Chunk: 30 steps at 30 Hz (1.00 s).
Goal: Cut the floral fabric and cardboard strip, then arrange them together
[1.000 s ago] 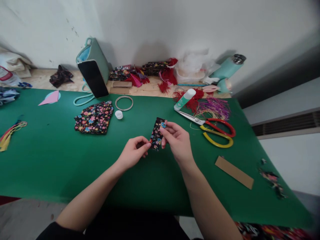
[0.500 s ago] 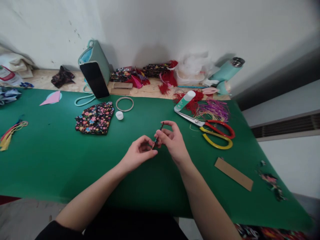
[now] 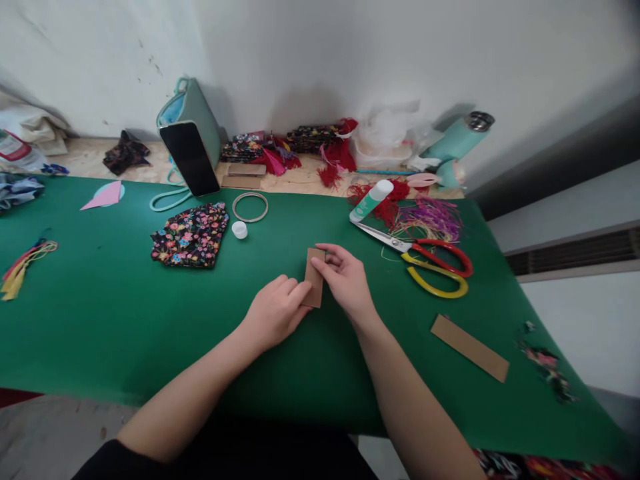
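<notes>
A small brown cardboard piece (image 3: 315,277) is held between both hands over the green table, its plain brown face toward me. My left hand (image 3: 277,308) grips its lower left edge with bent fingers. My right hand (image 3: 345,277) pinches the upper right edge, thumb on the brown face and fingers behind. The back of the piece is hidden now. To the right of my hands lie scissors (image 3: 395,243) with one red and one yellow handle, and a glue stick (image 3: 373,200) rests by their tips. A longer cardboard strip (image 3: 470,347) lies nearer the right edge.
Folded floral fabric (image 3: 193,237), a white cap (image 3: 239,230) and a ring of tape (image 3: 250,207) lie left of centre. A phone (image 3: 190,159) leans on a mint case (image 3: 205,127). Red and purple threads (image 3: 430,220) lie behind the scissors; yellow tassels (image 3: 20,270) lie far left.
The piece, earlier seen nearly edge-on with dark colour showing, has been turned so its brown face shows. My left fingers have closed in at its lower edge.
</notes>
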Each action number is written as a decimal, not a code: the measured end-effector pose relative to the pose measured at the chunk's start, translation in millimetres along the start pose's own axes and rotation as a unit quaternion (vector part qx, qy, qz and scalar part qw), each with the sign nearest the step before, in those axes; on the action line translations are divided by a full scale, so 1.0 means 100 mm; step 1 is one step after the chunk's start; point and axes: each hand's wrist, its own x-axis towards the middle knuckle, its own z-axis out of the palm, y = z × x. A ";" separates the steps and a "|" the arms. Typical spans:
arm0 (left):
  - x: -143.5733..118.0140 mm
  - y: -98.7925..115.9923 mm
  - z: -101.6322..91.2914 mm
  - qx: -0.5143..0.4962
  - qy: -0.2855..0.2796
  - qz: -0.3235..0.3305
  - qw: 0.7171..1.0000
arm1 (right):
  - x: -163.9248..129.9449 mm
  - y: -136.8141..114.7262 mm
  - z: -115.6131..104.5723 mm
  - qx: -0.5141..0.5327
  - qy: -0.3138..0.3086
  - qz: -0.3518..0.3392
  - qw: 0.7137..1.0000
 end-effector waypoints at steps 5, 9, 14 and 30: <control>0.02 -0.04 0.04 0.193 0.028 0.077 0.978 | 0.10 0.07 0.02 -0.160 -0.030 -0.055 0.985; 0.03 -0.05 0.09 0.193 0.038 0.103 0.975 | 0.06 -0.01 0.04 -0.414 -0.011 -0.146 0.898; 0.02 -0.04 0.12 0.200 0.017 0.104 0.974 | 0.03 -0.03 0.03 -0.526 0.020 -0.166 0.834; 0.10 -0.24 -0.07 0.231 0.082 0.101 0.964 | 0.08 0.07 -0.04 -0.500 0.019 -0.240 0.832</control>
